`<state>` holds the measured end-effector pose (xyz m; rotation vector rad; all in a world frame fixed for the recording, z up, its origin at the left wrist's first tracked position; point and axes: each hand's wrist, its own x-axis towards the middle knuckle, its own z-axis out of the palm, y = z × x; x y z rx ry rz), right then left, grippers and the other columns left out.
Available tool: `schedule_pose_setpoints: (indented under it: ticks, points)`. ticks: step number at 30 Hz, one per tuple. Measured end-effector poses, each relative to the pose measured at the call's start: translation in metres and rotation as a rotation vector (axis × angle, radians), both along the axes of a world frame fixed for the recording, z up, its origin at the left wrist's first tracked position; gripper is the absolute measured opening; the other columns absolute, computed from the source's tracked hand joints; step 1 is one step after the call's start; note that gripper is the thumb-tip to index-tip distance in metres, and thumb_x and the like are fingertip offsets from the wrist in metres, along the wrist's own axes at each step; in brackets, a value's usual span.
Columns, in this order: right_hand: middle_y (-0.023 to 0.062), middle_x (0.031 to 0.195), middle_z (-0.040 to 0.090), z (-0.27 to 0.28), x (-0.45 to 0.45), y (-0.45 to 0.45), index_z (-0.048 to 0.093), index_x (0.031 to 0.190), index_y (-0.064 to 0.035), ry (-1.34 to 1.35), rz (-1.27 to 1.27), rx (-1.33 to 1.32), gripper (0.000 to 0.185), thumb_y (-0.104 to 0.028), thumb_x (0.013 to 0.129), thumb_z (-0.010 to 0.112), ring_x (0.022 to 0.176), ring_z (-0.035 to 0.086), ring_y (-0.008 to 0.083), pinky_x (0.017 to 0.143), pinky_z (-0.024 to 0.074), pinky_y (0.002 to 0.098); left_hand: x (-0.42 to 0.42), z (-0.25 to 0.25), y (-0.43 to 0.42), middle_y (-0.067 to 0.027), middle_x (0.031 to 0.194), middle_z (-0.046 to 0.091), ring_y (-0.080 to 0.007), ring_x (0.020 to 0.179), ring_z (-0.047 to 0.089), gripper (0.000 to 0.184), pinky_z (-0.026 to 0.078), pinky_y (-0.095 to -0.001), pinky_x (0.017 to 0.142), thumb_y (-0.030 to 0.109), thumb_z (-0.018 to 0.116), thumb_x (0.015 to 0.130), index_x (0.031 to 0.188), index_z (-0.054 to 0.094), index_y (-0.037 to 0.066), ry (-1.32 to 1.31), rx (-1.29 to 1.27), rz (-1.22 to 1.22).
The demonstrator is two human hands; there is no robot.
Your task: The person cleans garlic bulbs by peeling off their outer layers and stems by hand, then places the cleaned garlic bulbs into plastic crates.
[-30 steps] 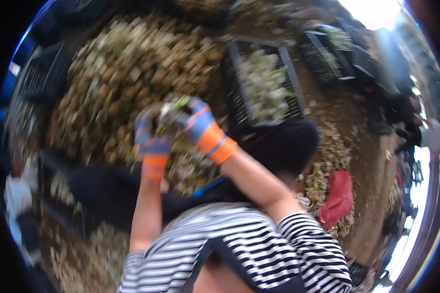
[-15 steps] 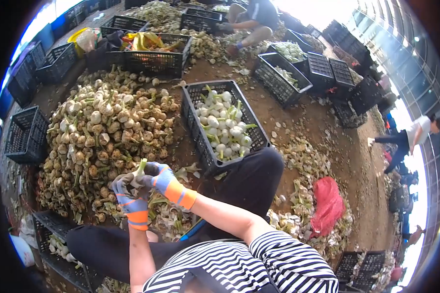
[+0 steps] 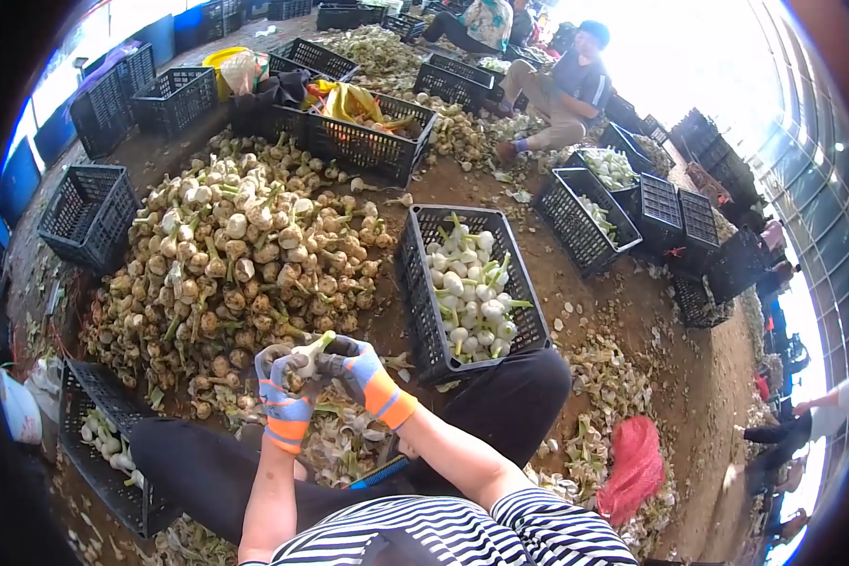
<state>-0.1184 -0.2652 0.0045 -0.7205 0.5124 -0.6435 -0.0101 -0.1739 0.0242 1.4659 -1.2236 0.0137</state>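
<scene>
Garlic bulb (image 3: 307, 357) pinched by fingers (image 3: 272, 357) of left hand (image 3: 286, 404) and right hand (image 3: 366, 374), heap (image 3: 241, 264) beyond, crate (image 3: 529, 283) beside knee (image 3: 541, 375)

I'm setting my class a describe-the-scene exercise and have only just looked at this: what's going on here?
A seated person in a striped top has a garlic bulb between the gloved left hand and right hand, its stem pointing up and away. Ahead lies a big heap of brownish bulbs; right of it, a black crate holds whiter bulbs. Loose peelings lie between the legs, and another person sits farther back.
</scene>
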Motion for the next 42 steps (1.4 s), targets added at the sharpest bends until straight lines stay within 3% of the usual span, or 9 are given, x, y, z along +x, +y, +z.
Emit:
schedule_pose_setpoints:
  ticks: [8,10,11,13,18,25,30,33,42]
  points:
    - [-0.0002,0.078,0.057,0.022,-0.005,-0.005,0.058,0.098,0.0002,-0.013,0.076,-0.086,0.019,-0.003,0.079,0.055,0.067,0.053,0.0102,0.057,0.0432,0.0245,0.012,-0.039,-0.007,-0.0086,0.105,0.056,-0.0189,0.096,0.054,0.047,0.044,-0.0329,0.086,0.019,0.076,0.07,0.107,0.053,0.002,0.768,-0.205,-0.345]
    - [0.0021,0.083,0.06,0.034,-0.004,0.0,0.059,0.098,-0.0004,0.247,0.022,-0.591,0.019,-0.005,0.079,0.057,0.07,0.054,0.011,0.063,0.0456,0.0252,0.013,-0.033,-0.002,-0.0083,0.104,0.056,-0.018,0.094,0.055,0.047,0.046,-0.0313,0.083,0.01,0.077,0.066,0.105,0.053,0.002,0.583,-0.188,-0.245]
    - [0.0047,0.085,0.062,0.041,0.0,0.007,0.06,0.097,0.0006,0.04,0.026,-0.04,0.018,-0.002,0.078,0.058,0.073,0.057,0.0128,0.067,0.0472,0.026,0.008,-0.028,0.0,-0.0082,0.104,0.055,-0.0183,0.096,0.054,0.047,0.045,-0.0313,0.084,0.011,0.078,0.064,0.104,0.053,0.004,0.558,-0.181,-0.228]
    - [0.0065,0.084,0.063,0.032,0.004,0.011,0.06,0.096,0.0016,0.066,0.009,-0.201,0.019,0.001,0.077,0.059,0.075,0.06,0.0147,0.07,0.0482,0.0268,0.011,-0.007,0.004,-0.0112,0.101,0.054,-0.025,0.096,0.051,0.047,0.043,-0.0345,0.084,0.01,0.08,0.058,0.098,0.056,0.007,-0.015,-0.073,-0.102]
    - [0.0105,0.088,0.064,0.017,0.001,0.006,0.059,0.099,0.0035,0.068,-0.002,-0.062,0.025,0.008,0.074,0.059,0.078,0.062,0.018,0.072,0.0507,0.0273,0.014,-0.017,0.012,-0.0092,0.106,0.05,-0.02,0.096,0.053,0.048,0.048,-0.0277,0.084,0.003,0.075,0.065,0.106,0.052,0.003,0.097,-0.086,-0.175]
    - [0.0081,0.09,0.064,-0.001,0.002,0.002,0.058,0.102,0.0034,0.249,-0.099,-0.864,0.026,0.01,0.077,0.056,0.081,0.06,0.0123,0.078,0.0475,0.024,0.008,0.002,0.021,-0.0087,0.106,0.055,-0.0172,0.095,0.056,0.042,0.051,-0.0303,0.082,0.003,0.065,0.078,0.116,0.047,0.003,1.363,-0.187,-0.439]
    - [0.0074,0.086,0.065,0.016,0.0,0.008,0.062,0.095,0.0038,0.288,-0.096,-0.655,0.022,0.004,0.074,0.065,0.076,0.061,0.0116,0.071,0.0496,0.0241,0.006,-0.029,0.011,-0.0117,0.105,0.058,-0.0208,0.093,0.059,0.04,0.052,-0.0315,0.075,0.023,0.058,0.086,0.119,0.046,0.003,0.743,-0.034,-0.384]
    - [0.0081,0.085,0.065,0.02,-0.005,0.005,0.063,0.093,0.0036,0.141,-0.026,-0.343,0.019,0.004,0.074,0.065,0.074,0.06,0.0111,0.069,0.0501,0.0242,0.001,-0.007,0.022,-0.0112,0.107,0.057,-0.0174,0.091,0.06,0.04,0.052,-0.0284,0.073,0.019,0.061,0.084,0.118,0.047,0.003,1.276,-0.019,-0.425]
    - [0.0064,0.08,0.063,0.009,-0.006,-0.001,0.058,0.102,0.002,0.17,-0.186,-0.215,0.023,0.004,0.079,0.056,0.065,0.057,0.0107,0.058,0.0474,0.0224,0.0,-0.009,0.026,-0.0052,0.098,0.062,-0.0137,0.084,0.061,0.041,0.052,-0.0278,0.068,0.017,0.064,0.082,0.119,0.05,0.008,1.161,0.054,-0.425]
